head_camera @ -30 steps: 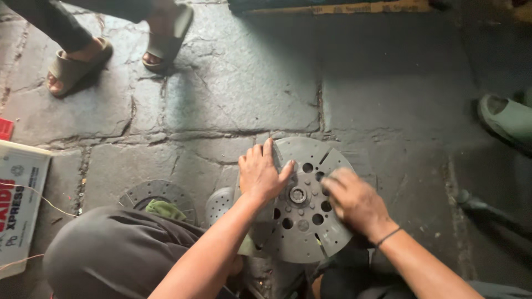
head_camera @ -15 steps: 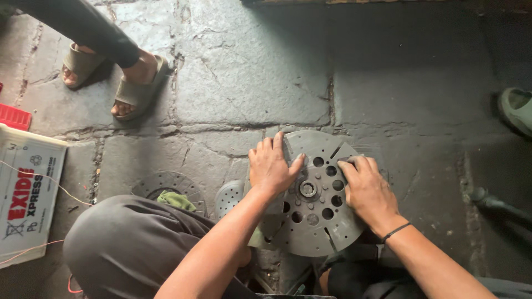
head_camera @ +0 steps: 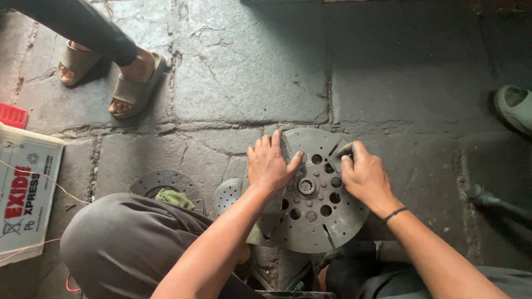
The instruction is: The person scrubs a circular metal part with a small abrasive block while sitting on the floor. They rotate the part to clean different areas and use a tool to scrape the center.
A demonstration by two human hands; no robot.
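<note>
The grey cracked stone-slab floor (head_camera: 249, 72) carries every item in view. The person's grey-trousered left knee (head_camera: 127, 243) fills the area below and to the left of the left hand.

The round dark-grey perforated metal disc with a central hub (head_camera: 318, 213) lies flat on the floor directly under both hands. A ring of round holes surrounds the hub, and narrow slots run out to the rim.

The white rectangular box with red and black printing (head_camera: 25, 194) sits on the floor well to the left of the left hand, with a thin wire running across it. A second round ribbed dark disc (head_camera: 160, 181) lies left of the left hand, partly hidden by the knee, with a small green cloth (head_camera: 174, 198) resting on its near edge. A smaller pale perforated disc (head_camera: 228, 194) lies just beside the left wrist.

Another person's two sandalled feet (head_camera: 130, 86) stand above and to the left of the left hand. A pale-green sandal (head_camera: 515, 108) lies well to the upper right of the right hand.

The left hand (head_camera: 270, 163) is spread flat, palm pressed on the disc's upper left area. The right hand (head_camera: 363, 176) has its fingers curled, with the fingertips (head_camera: 346, 158) bearing on the disc's upper right face. A dark band circles the right wrist.
</note>
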